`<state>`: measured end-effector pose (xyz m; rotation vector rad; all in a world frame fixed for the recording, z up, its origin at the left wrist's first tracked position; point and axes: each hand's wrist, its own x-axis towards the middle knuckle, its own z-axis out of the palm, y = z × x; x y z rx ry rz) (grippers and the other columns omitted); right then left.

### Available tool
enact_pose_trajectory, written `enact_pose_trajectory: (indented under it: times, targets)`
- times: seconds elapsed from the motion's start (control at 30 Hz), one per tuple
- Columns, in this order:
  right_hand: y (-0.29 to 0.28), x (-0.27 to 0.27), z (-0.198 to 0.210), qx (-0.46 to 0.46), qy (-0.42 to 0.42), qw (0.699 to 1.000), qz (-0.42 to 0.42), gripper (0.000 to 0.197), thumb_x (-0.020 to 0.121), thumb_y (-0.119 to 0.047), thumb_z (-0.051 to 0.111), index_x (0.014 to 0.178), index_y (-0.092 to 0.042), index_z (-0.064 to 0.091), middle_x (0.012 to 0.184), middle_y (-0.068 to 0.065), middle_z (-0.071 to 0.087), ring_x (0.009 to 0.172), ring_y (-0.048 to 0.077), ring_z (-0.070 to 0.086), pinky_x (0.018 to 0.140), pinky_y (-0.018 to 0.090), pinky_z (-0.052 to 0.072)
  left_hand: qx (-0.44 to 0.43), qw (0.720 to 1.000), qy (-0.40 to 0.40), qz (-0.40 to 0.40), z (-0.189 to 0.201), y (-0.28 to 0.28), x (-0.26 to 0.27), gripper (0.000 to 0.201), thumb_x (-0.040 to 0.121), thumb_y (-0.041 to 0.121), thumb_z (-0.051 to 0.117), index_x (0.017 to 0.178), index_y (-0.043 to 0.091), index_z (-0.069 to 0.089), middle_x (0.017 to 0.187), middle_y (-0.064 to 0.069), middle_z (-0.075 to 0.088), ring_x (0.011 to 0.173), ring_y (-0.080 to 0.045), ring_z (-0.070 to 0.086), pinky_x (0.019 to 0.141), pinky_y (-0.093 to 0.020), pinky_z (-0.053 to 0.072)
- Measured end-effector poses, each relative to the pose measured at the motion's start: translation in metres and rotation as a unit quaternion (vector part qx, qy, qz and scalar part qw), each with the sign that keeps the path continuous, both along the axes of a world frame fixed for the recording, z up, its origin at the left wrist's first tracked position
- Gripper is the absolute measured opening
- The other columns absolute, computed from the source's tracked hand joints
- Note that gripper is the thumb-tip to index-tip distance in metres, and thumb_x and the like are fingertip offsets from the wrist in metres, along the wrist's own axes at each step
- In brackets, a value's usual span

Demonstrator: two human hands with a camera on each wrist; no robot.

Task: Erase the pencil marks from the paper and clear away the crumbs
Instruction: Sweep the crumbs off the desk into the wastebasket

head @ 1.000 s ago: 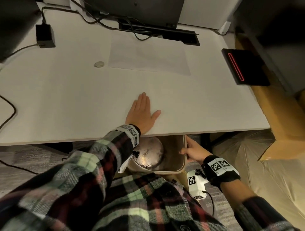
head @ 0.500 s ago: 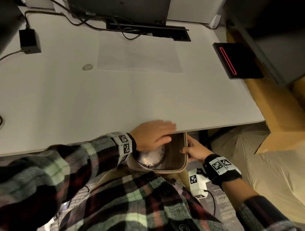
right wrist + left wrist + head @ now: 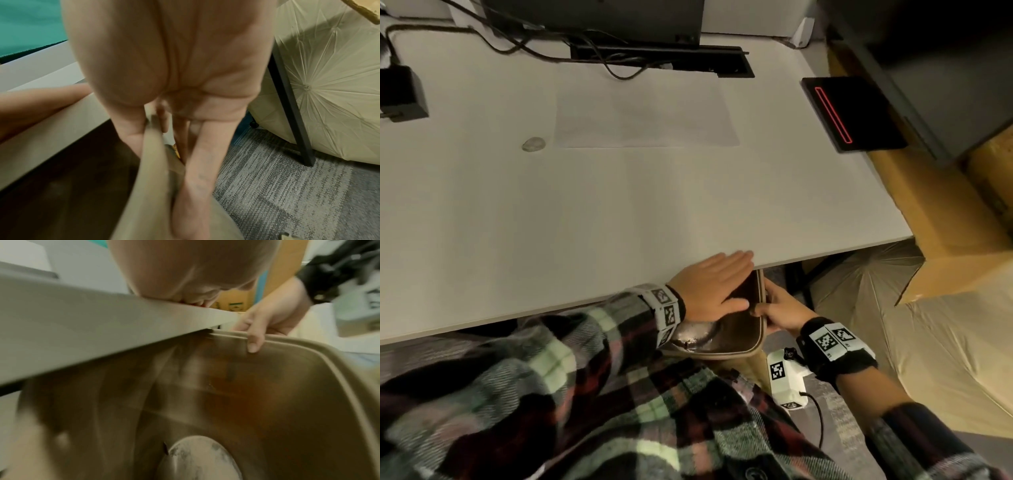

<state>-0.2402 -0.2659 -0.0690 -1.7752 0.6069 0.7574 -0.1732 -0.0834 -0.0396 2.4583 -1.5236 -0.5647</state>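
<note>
So the left hand (image 3: 710, 286) is flat at the near edge of the white desk (image 3: 619, 205), fingers straight and close together, fingertips lying on the desk surface right at the lip while the palm and thumb hang out over the open bin below. It isn't gripping anything, just a flat palm-down hand.

The right hand (image 3: 779, 308) is down under the desk edge holding the tan waste bin (image 3: 751, 346) by its right rim. From the left wrist view you can see a thumb hooked over the rim to the inside of the bin, and the right wrist view shows the other fingers running down the outside wall, so it's a proper pinch on the rim. The bin's far end sits tucked under the desk edge, right below the left hand. Inside it at the bottom there's a round silvery dusty thing (image 3: 197, 457), can't really tell what it is.

The sheet of paper (image 3: 645, 114) is lying flat at the far middle of the desk, well away from both hands, nobody touching it. Too faint to tell whether any pencil marks are on it, and I can't make out crumbs anywhere. Just left of the paper there's a small roundish grey blob (image 3: 533, 144) that's too blurry to name.

Other stuff: a black power adapter (image 3: 402, 94) far left, a black box with a red outline (image 3: 854, 113) on the far right of the desk, cables and a monitor base at the back, cardboard box on the floor to the right
</note>
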Motion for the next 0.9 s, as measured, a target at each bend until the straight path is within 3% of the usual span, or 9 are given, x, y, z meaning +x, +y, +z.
enact_pose_trajectory:
  times: [0.1, 0.17, 0.27, 0.33, 0.4, 0.67, 0.77, 0.83, 0.9]
  targets:
    - [-0.001, -0.002, 0.000, 0.001, -0.003, 1.000, -0.010, 0.059, 0.084, 0.007, 0.049, 0.126, -0.032, 0.034, 0.111, 0.013, 0.060, 0.085, 0.029, 0.068, 0.061, 0.034, 0.059, 0.015, 0.996, 0.017, -0.084, 0.002, 0.013, -0.006, 0.065, 0.099, 0.045, 0.026, 0.150, 0.010, 0.005, 0.158, -0.004, -0.004, 0.145, -0.013, -0.003, 0.112, -0.022, -0.010]
    - [-0.002, -0.003, -0.001, 0.001, -0.004, 1.000, -0.017, 0.058, 0.085, 0.008, 0.048, 0.125, -0.032, 0.035, 0.104, 0.010, 0.062, 0.076, 0.024, 0.067, 0.053, 0.028, 0.057, -0.014, 0.996, 0.030, -0.081, 0.010, 0.016, -0.003, 0.059, 0.100, 0.041, 0.029, 0.150, 0.014, 0.011, 0.158, 0.000, 0.004, 0.145, -0.011, 0.002, 0.111, -0.020, -0.008]
    - [-0.003, -0.004, -0.002, -0.001, -0.007, 1.000, -0.028, 0.060, 0.084, 0.009, 0.047, 0.129, -0.030, 0.036, 0.111, 0.012, 0.061, 0.081, 0.027, 0.065, 0.051, 0.027, 0.056, -0.063, 0.997, -0.001, 0.052, 0.019, 0.011, 0.019, 0.056, 0.101, 0.039, 0.025, 0.150, 0.016, 0.011, 0.158, 0.001, 0.005, 0.145, -0.011, 0.001, 0.112, -0.023, -0.007]
    - [-0.003, -0.005, -0.001, 0.001, -0.005, 1.000, -0.029, 0.062, 0.085, 0.009, 0.046, 0.132, -0.029, 0.035, 0.118, 0.014, 0.059, 0.083, 0.027, 0.065, 0.050, 0.025, 0.055, -0.031, 0.984, -0.003, 0.177, 0.017, 0.002, 0.037, 0.060, 0.101, 0.042, 0.019, 0.150, 0.011, 0.004, 0.158, -0.004, -0.002, 0.145, -0.014, -0.004, 0.114, -0.028, -0.007]
    - [-0.003, -0.006, -0.001, 0.005, -0.004, 1.000, -0.027, 0.063, 0.085, 0.009, 0.046, 0.133, -0.029, 0.034, 0.120, 0.013, 0.057, 0.083, 0.026, 0.065, 0.049, 0.024, 0.054, 0.015, 0.971, 0.024, 0.239, 0.010, -0.005, 0.045, 0.065, 0.100, 0.046, 0.014, 0.150, 0.008, -0.002, 0.158, -0.007, -0.009, 0.145, -0.016, -0.009, 0.115, -0.031, -0.007]
    - [0.005, 0.003, 0.003, 0.012, -0.002, 1.000, 0.014, 0.055, 0.084, 0.006, 0.050, 0.126, -0.028, 0.037, 0.110, 0.014, 0.062, 0.083, 0.027, 0.067, 0.056, 0.027, 0.057, 0.000, 1.000, 0.008, 0.016, 0.002, 0.013, -0.003, 0.066, 0.099, 0.048, 0.023, 0.150, 0.013, -0.001, 0.158, -0.004, -0.008, 0.145, -0.013, -0.007, 0.113, -0.024, -0.009]
    - [0.015, 0.013, 0.002, 0.011, -0.003, 0.999, 0.038, 0.051, 0.085, 0.006, 0.050, 0.122, -0.026, 0.038, 0.108, 0.012, 0.061, 0.083, 0.026, 0.067, 0.057, 0.026, 0.057, -0.007, 0.994, 0.111, 0.019, 0.012, 0.036, -0.007, 0.057, 0.100, 0.041, 0.031, 0.150, 0.018, 0.014, 0.157, 0.001, 0.012, 0.144, -0.010, 0.009, 0.114, -0.022, 0.005]
    - [0.025, 0.022, -0.004, 0.004, -0.002, 0.999, 0.051, 0.044, 0.085, 0.005, 0.050, 0.120, -0.019, 0.042, 0.106, 0.013, 0.061, 0.083, 0.027, 0.066, 0.057, 0.028, 0.058, -0.033, 0.983, 0.157, 0.092, 0.019, 0.059, -0.006, 0.048, 0.099, 0.037, 0.035, 0.146, 0.024, 0.030, 0.149, 0.005, 0.035, 0.136, -0.011, 0.031, 0.108, -0.023, 0.022]
    - [0.036, 0.033, -0.013, -0.011, 0.001, 0.998, 0.066, 0.040, 0.084, 0.005, 0.051, 0.121, -0.010, 0.045, 0.107, 0.017, 0.063, 0.085, 0.028, 0.066, 0.057, 0.029, 0.057, -0.077, 0.969, 0.142, 0.189, 0.021, 0.089, -0.001, 0.044, 0.100, 0.036, 0.035, 0.142, 0.025, 0.038, 0.143, 0.004, 0.044, 0.131, -0.014, 0.038, 0.105, -0.023, 0.025]
